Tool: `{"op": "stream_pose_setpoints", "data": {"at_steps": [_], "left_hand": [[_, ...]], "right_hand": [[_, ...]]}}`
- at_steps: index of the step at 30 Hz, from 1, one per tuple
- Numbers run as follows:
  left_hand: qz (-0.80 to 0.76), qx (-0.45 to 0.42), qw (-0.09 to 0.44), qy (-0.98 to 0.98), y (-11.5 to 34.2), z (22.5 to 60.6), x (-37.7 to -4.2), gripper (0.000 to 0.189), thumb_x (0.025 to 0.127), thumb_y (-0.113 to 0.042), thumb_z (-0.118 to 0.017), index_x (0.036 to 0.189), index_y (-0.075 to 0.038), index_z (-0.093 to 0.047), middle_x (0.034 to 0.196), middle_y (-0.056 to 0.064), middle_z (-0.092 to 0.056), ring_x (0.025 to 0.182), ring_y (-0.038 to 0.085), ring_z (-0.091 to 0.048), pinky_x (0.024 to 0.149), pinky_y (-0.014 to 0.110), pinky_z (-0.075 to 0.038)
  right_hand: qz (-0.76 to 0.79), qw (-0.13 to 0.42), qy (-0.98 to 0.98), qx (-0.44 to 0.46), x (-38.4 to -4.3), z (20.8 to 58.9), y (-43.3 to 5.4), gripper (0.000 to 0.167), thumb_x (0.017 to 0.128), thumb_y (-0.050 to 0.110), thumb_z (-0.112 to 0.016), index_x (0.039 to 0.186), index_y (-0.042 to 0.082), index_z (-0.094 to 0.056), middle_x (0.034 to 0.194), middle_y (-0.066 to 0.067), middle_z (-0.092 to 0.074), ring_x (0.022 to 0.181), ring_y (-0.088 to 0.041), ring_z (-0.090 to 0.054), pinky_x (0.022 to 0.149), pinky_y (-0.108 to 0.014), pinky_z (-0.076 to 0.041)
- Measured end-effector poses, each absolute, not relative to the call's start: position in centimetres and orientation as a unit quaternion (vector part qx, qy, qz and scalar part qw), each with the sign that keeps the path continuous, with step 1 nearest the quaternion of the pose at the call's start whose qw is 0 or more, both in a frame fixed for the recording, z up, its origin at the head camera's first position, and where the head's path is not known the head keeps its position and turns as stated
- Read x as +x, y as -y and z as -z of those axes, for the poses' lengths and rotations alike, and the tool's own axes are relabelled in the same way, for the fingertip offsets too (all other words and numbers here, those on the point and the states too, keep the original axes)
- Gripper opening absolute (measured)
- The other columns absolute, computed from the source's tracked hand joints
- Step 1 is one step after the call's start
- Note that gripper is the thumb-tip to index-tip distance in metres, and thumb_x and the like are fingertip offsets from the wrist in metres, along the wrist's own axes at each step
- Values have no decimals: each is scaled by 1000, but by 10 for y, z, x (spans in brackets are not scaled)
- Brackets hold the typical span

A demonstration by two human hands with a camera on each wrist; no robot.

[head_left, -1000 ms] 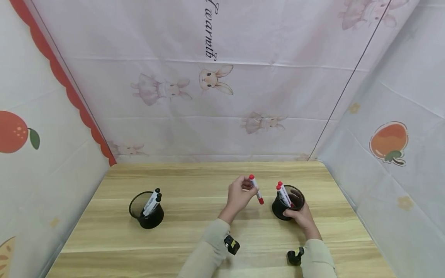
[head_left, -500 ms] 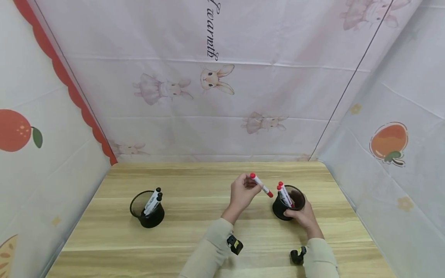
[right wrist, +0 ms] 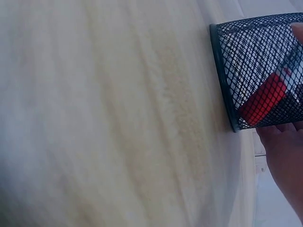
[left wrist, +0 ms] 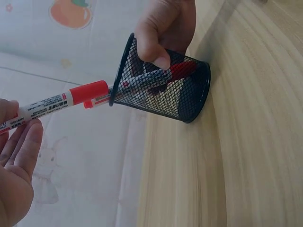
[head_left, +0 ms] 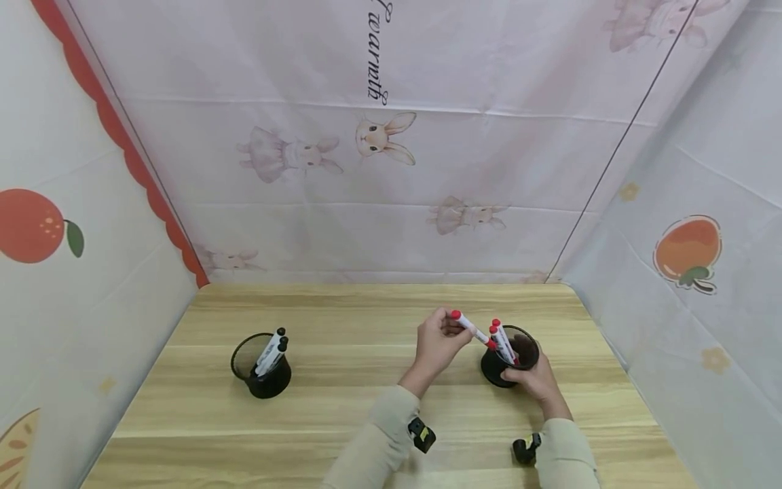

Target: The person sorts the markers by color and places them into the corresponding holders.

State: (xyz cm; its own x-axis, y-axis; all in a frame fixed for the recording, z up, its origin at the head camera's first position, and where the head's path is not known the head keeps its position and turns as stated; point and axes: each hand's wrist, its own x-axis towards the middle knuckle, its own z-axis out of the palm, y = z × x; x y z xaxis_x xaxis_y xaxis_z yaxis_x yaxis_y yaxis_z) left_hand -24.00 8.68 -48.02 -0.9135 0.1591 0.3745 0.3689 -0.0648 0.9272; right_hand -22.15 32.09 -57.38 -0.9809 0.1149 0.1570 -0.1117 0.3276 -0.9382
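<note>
My left hand (head_left: 438, 345) pinches a red whiteboard marker (head_left: 473, 329) between thumb and fingers. The marker slants down to the right, its red cap (left wrist: 90, 92) close to the rim of a black mesh pen cup (left wrist: 158, 85). Two red markers (head_left: 502, 339) lean inside that cup, caps visible through the mesh in the right wrist view. Around the cup's right side my right hand (head_left: 537, 377) grips, thumb (left wrist: 154, 47) across the near wall. The cup stands upright on the wooden table (head_left: 342, 421).
A second black mesh cup (head_left: 269, 380) stands on the left of the table, holding several black-capped markers (head_left: 269, 353). Printed cloth walls (head_left: 391, 238) enclose the table at the back and both sides.
My left hand has moved right, bringing the red marker from beside the cup to its rim and tilting it flatter. My right hand keeps its grip on the cup.
</note>
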Motion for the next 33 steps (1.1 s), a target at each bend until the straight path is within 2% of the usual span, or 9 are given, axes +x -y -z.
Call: {"op": "stream_pose_setpoints", "data": {"at_steps": [5,11,19,25,33], "left_hand": [[697,-196,71,686,-83,459,-226,19,78,5,-71,91,6,-57,85,18,-66,76,26,-65,63,21,-54],[698,-188,62,688,-84,454,-223,19,78,5,-71,93,6,-58,86,18,-66,78,26,-65,64,21,-53],[693,-180,73,695,-98,485,-242,18,78,0,-73,91,0,-60,83,11,-67,76,18,-65,65,21,-54],[688,-197,81,694,-104,492,-247,14,79,-4,-74,89,-4,-64,82,5,-67,75,9,-64,65,21,-54],[669,-198,64,713,-109,489,-246,24,79,-4,-74,99,-6,-61,82,-3,-65,74,6,-62,64,20,-53]], "right_hand": [[-587,110,802,9,-223,578,-321,85,56,-13,-76,132,-9,-38,125,-29,-49,114,-37,-45,89,-13,-35],[-592,109,799,7,-223,578,-320,85,57,-14,-77,132,-8,-38,125,-28,-49,115,-35,-44,91,-13,-34],[-593,100,799,3,-223,579,-319,85,59,-14,-76,133,-8,-36,128,-28,-47,118,-36,-43,93,-16,-34],[-600,96,794,-5,-223,580,-320,85,58,-15,-75,133,-7,-36,129,-27,-46,119,-36,-43,93,-17,-36],[-589,98,802,-7,-223,579,-321,85,59,-11,-76,134,-6,-36,129,-26,-46,119,-34,-43,95,-19,-34]]}}
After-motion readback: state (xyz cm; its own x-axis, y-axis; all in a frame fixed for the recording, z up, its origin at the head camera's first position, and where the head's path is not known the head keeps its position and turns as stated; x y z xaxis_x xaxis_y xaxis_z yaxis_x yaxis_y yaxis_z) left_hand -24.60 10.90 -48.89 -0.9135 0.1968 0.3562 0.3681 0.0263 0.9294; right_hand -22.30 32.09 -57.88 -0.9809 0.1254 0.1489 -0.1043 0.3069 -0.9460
